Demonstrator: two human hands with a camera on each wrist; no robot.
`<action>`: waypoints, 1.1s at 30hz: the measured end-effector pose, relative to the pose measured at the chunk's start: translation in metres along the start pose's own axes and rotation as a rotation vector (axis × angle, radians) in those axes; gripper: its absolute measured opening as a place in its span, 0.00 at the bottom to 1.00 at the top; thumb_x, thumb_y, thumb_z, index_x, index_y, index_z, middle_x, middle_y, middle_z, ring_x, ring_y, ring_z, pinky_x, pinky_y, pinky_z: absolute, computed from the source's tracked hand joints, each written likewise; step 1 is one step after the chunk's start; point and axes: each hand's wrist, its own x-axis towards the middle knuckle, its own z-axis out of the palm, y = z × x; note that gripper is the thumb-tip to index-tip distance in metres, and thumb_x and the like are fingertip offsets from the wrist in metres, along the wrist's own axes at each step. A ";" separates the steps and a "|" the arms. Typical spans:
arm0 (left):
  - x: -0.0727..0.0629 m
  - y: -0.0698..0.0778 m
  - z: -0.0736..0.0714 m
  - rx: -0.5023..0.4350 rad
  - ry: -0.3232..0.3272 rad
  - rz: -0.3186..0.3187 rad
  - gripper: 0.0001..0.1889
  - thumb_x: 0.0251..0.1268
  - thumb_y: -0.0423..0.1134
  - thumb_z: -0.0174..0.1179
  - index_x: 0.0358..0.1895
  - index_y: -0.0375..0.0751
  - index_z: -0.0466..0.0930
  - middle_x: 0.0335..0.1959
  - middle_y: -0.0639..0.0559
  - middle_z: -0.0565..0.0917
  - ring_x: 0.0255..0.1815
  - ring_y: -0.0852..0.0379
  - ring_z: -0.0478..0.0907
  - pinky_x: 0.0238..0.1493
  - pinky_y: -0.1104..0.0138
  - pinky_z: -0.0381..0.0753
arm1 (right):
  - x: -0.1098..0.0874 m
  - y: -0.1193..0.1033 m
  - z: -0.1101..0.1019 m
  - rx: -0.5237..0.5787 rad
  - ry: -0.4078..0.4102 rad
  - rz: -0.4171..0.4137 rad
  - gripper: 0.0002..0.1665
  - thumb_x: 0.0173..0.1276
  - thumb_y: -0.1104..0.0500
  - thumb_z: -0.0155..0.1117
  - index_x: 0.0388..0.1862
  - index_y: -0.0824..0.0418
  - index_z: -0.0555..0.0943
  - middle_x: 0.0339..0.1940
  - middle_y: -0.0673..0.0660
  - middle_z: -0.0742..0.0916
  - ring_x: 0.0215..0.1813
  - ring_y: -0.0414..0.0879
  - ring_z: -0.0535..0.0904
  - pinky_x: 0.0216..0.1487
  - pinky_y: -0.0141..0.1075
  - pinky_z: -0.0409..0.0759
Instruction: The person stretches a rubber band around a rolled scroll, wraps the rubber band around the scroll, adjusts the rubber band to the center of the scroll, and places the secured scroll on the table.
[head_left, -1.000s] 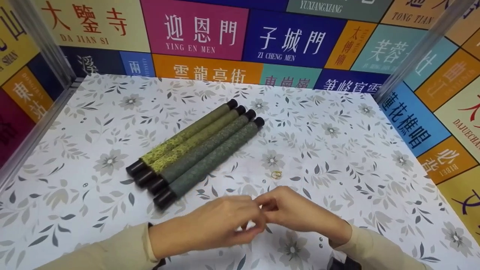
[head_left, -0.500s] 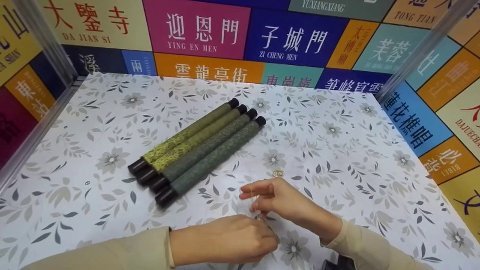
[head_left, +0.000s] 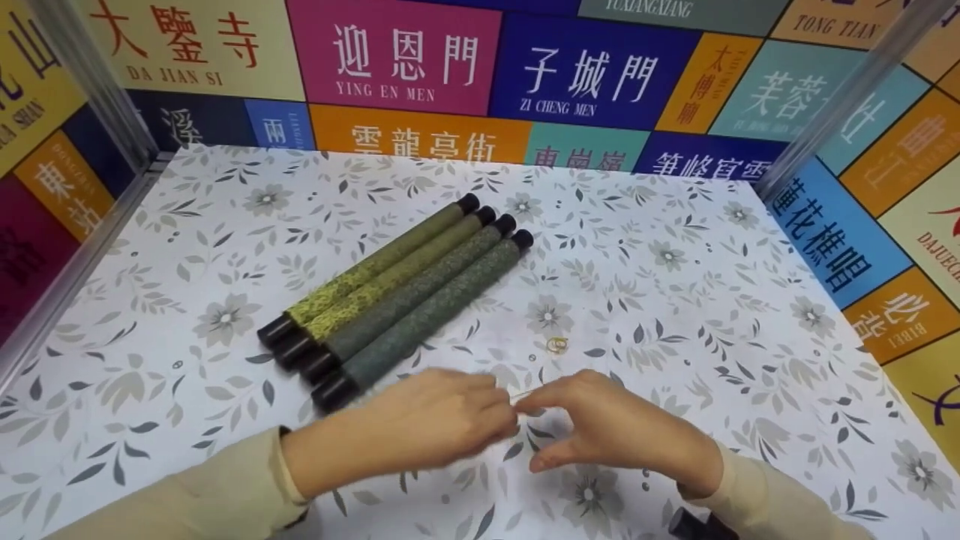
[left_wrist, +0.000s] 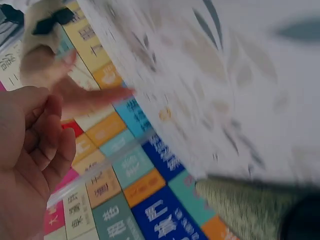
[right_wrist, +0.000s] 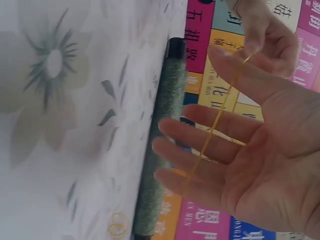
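My left hand [head_left: 435, 416] pinches a thin yellow rubber band [right_wrist: 215, 122] between thumb and fingers. The band stretches across the straight, spread fingers of my right hand [head_left: 619, 427], as the right wrist view shows best. Thumb and forefinger of the right hand stand well apart. In the head view the two hands meet almost fingertip to fingertip, low over the table. Blurred in the left wrist view, the right hand [left_wrist: 65, 82] reaches past the curled left fingers [left_wrist: 50, 140]. Beyond the hands lie more yellow rubber bands [head_left: 556, 345].
Several rolled scrolls with black end caps lie side by side slantwise on the flower-patterned tablecloth [head_left: 675, 315]: yellow-green scrolls [head_left: 390, 255] on the far side, grey-green scrolls [head_left: 442, 311] nearer. Colourful lettered panels [head_left: 405, 60] wall the table's back and sides. Something black [head_left: 697, 525] shows below the right sleeve.
The left hand dipped toward me, then came back up and left, level with the right. The right hand's fingers have spread apart and it has shifted slightly right. The scrolls stay put.
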 end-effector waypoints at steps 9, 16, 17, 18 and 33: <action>-0.005 -0.023 0.021 -0.204 -0.020 -0.063 0.04 0.63 0.40 0.63 0.37 0.56 0.78 0.36 0.65 0.82 0.37 0.65 0.74 0.35 0.76 0.76 | 0.006 -0.019 0.004 0.417 0.005 -0.432 0.12 0.58 0.56 0.73 0.41 0.58 0.89 0.40 0.53 0.92 0.46 0.39 0.87 0.48 0.28 0.85; -0.004 -0.028 0.017 -0.382 -0.059 -0.069 0.06 0.65 0.43 0.64 0.43 0.53 0.80 0.43 0.63 0.83 0.46 0.64 0.77 0.46 0.74 0.80 | 0.013 -0.018 0.012 0.425 0.008 -0.627 0.14 0.55 0.61 0.75 0.42 0.62 0.88 0.42 0.57 0.91 0.50 0.43 0.87 0.54 0.33 0.84; -0.003 -0.030 0.015 -0.369 -0.044 -0.070 0.05 0.65 0.43 0.64 0.42 0.53 0.81 0.42 0.62 0.84 0.45 0.64 0.77 0.47 0.74 0.80 | 0.014 -0.018 0.014 0.376 -0.004 -0.638 0.13 0.57 0.59 0.75 0.41 0.60 0.89 0.42 0.56 0.91 0.50 0.42 0.86 0.56 0.30 0.83; -0.003 -0.032 0.014 -0.355 -0.023 -0.077 0.04 0.65 0.42 0.64 0.40 0.52 0.82 0.40 0.62 0.84 0.44 0.64 0.77 0.46 0.75 0.80 | 0.015 -0.018 0.016 0.327 -0.015 -0.642 0.12 0.58 0.57 0.75 0.41 0.59 0.89 0.42 0.54 0.91 0.50 0.41 0.86 0.57 0.28 0.82; -0.017 -0.063 0.025 -0.098 -0.115 -0.592 0.12 0.57 0.42 0.70 0.43 0.44 0.83 0.44 0.49 0.83 0.46 0.51 0.78 0.49 0.57 0.83 | 0.015 0.019 0.019 -0.116 0.136 -0.336 0.11 0.56 0.50 0.76 0.37 0.51 0.90 0.32 0.45 0.85 0.36 0.36 0.79 0.41 0.24 0.77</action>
